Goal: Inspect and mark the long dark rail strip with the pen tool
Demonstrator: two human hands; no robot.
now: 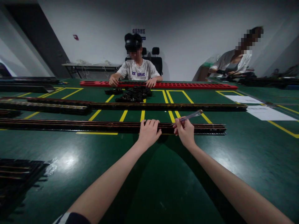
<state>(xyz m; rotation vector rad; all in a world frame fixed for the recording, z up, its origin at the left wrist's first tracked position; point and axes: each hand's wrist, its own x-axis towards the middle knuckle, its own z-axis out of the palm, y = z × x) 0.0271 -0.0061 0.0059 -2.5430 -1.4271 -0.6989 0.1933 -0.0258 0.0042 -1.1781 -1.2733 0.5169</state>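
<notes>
A long black rail (70, 125) with thin copper-coloured lines lies across the green table in front of me. My left hand (149, 133) grips it from above, its fingers curled over the far edge and the thumb to the right. My right hand (185, 132) pinches a slim, pen-like tool with a clear handle (192, 116). The handle points up and to the right; its thin tip slants down toward the rail between my hands. I cannot make out what the tip touches.
Behind lies another long black rail (168, 107), with more rails (58, 106) stacked left. A co-worker (140, 70) handles a red slotted tray (198, 85) near black parts (135, 94). Paper sheets (268, 113) lie right, black strips (18, 174) near left. Another person (233, 62) works far right.
</notes>
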